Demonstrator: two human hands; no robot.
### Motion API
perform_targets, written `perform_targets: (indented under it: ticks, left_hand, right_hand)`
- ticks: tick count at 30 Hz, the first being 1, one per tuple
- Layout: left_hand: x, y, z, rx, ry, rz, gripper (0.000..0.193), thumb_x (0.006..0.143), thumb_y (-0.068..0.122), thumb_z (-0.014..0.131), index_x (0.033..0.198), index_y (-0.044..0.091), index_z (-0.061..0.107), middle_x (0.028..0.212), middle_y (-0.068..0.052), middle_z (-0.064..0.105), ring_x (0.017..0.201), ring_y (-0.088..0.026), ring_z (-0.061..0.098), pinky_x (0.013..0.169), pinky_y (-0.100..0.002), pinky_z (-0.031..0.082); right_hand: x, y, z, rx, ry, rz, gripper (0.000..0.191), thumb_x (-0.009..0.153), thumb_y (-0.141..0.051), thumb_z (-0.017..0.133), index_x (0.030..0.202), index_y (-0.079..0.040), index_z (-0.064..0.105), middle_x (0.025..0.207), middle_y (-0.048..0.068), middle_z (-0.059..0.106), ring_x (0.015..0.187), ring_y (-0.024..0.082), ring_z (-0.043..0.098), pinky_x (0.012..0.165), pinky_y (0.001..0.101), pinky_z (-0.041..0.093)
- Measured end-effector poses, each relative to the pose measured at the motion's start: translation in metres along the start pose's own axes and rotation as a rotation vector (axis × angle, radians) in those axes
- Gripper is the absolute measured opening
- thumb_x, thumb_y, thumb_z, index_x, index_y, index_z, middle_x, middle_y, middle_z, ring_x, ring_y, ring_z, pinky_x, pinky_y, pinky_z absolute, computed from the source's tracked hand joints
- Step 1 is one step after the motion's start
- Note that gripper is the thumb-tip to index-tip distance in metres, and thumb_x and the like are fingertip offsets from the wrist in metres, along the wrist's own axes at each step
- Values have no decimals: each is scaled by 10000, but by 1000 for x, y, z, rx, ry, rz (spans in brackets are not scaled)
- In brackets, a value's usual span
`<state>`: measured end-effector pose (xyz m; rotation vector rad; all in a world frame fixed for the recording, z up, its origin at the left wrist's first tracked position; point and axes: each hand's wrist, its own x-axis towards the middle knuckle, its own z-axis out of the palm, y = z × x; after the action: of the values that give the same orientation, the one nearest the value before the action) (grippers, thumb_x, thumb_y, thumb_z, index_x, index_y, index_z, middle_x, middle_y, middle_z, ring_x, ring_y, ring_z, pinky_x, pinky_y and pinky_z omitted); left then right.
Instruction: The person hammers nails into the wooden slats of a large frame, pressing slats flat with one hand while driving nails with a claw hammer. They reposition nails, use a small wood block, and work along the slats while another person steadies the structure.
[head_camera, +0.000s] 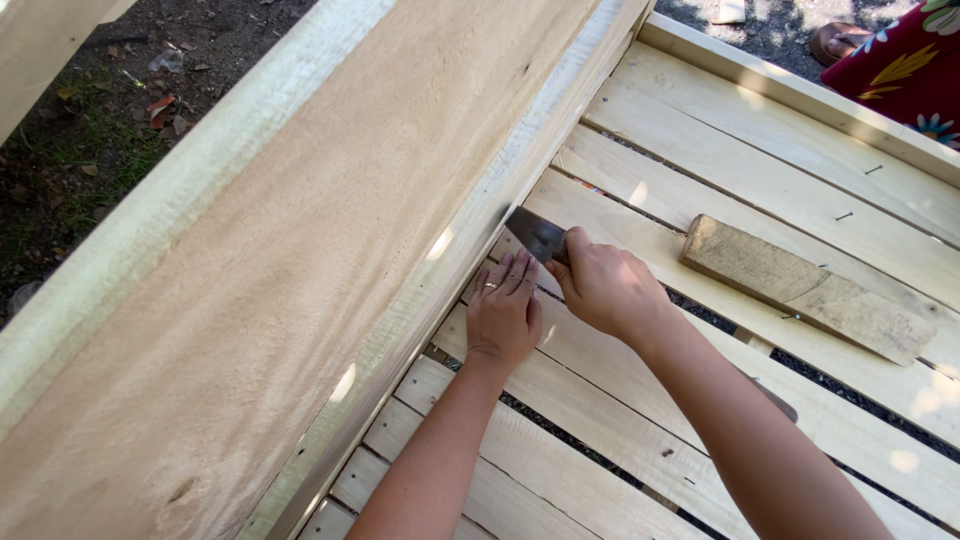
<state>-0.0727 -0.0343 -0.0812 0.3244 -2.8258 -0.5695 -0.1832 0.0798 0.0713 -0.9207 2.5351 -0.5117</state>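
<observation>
Head view: putty knife (536, 236) at centre, blade tip touching edge of big wooden board (300, 230). Right hand (603, 288) clenched around knife handle. Left hand (503, 310) just beside, fingers released, flat on slatted wooden base (650, 440), ring on one finger. Loose wooden block (808, 288) lies right on slats. Flowered red cloth (905, 60) far right.

Packages: none in view. Labels: none in view. Signs: none in view. Screens: none in view. The view holds only bare wood, ground and cloth, with no printed or lit surface.
</observation>
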Motion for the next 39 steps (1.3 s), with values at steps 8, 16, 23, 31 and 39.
perform_targets:
  ticks: [8, 16, 23, 31, 39]
  left_hand:
    - [0, 0, -1, 14, -25, -13, 486, 908, 205, 565, 1373, 73, 619, 1500, -86, 560, 1428, -271, 482, 1209, -514, 325]
    - [1, 0, -4, -18, 3, -1, 514, 897, 199, 563, 1393, 73, 616, 1516, -81, 557, 1415, -275, 490, 1194, -515, 336]
    - [0, -2, -2, -37, -13, 5, 517, 903, 199, 554, 1402, 79, 609, 1535, -75, 542, 1430, -281, 481, 1199, -510, 327]
    - [-12, -8, 16, -167, 243, 58, 254, 819, 182, 727, 1031, 45, 705, 1178, -138, 722, 1146, -321, 676, 1010, -436, 548]
    - [-16, -9, 25, -74, 307, 51, 184, 813, 256, 786, 929, 121, 741, 917, -106, 720, 872, -321, 717, 872, -441, 601]
  right_hand:
    - [-4, 4, 7, -37, 24, -26, 294, 961, -250, 562, 1117, -10, 494, 692, 201, 687, 676, 411, 699, 614, 494, 559]
    - [-6, 5, -3, 76, 86, 35, 337, 983, -331, 557, 1168, -53, 519, 732, 239, 689, 741, 452, 687, 658, 545, 527]
    - [9, 10, 7, -50, 89, 10, 338, 1026, -339, 562, 1048, -7, 501, 723, 229, 687, 732, 449, 671, 642, 541, 520]
    - [-25, 24, 12, -390, -249, -18, 276, 1021, -369, 488, 1074, -99, 512, 722, 112, 689, 630, 288, 729, 554, 432, 581]
    - [-2, 18, 23, -533, -157, -211, 331, 1024, -419, 491, 1102, -99, 524, 808, 117, 694, 704, 304, 737, 568, 430, 603]
